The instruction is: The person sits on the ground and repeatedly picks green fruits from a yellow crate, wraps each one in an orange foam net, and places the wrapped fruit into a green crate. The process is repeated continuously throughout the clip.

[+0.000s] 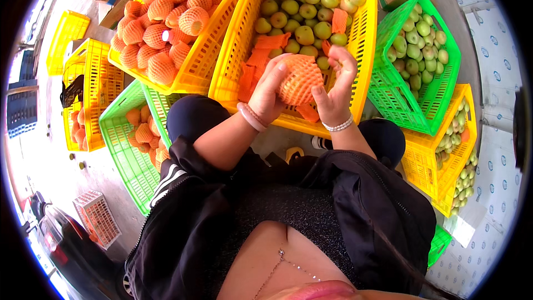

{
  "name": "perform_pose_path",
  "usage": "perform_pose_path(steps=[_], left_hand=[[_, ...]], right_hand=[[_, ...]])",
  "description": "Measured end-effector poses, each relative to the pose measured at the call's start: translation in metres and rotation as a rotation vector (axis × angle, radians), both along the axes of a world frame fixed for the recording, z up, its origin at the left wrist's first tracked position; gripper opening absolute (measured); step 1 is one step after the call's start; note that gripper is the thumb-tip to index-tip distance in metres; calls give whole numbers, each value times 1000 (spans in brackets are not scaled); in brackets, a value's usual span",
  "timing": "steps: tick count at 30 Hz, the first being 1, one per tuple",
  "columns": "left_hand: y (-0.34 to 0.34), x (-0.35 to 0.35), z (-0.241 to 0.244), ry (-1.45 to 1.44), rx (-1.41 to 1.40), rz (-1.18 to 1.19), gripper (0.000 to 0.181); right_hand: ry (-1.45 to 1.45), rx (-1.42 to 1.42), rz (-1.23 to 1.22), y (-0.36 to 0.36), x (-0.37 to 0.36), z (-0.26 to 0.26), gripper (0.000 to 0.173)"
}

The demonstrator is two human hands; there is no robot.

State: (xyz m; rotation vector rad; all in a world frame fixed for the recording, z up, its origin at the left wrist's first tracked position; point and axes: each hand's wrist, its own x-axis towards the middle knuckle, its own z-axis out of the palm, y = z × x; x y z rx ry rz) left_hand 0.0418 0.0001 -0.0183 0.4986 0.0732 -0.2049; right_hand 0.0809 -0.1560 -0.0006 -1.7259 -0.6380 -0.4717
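Note:
My left hand (270, 91) grips a round fruit in an orange foam net sleeve (300, 79), above the near end of a yellow plastic crate (372, 29). The net covers the fruit's visible side. My right hand (339, 85) is at the fruit's right, its thumb at the net's edge and its fingers raised and apart. Bare green-brown fruits (305, 35) fill the crate's far part. Flat orange foam net sleeves (255, 64) lie at its near left, partly hidden by my left hand. Another loose sleeve piece (339, 21) rests on the fruits.
At the left, a yellow crate (200, 56) is heaped with netted fruits (160, 29). A green crate (129, 150) beside my knee holds more. Rightward, a green crate (447, 87) of bare fruits sits by a yellow crate (420, 171). A white basket (98, 218) stands on the floor.

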Motion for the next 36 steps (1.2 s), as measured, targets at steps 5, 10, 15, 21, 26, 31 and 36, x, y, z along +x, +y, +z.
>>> perform_pose_path(steps=[5,10,15,21,26,31,36], left_hand=[[-4,-8,3,13,46,-63,43],[-2,-16,17,51,176,-18,48],[44,-47,58,-150,177,249,49],[196,-143,42,-230,290,672,52],[322,-286,-84,729,331,988,42],[337,-380,-171,955,124,1230,81],[355,-362,-149,1042,132,1163,70]], right_hand=[[161,-11,264,3,-5,7,34],[264,82,179,9,-17,11,27],[268,157,162,17,-22,8,52],[519,176,37,-7,-16,2,46],[622,188,66,0,-17,-2,34],[697,233,58,-6,-10,-17,29],[875,365,5,0,5,-40,26]])
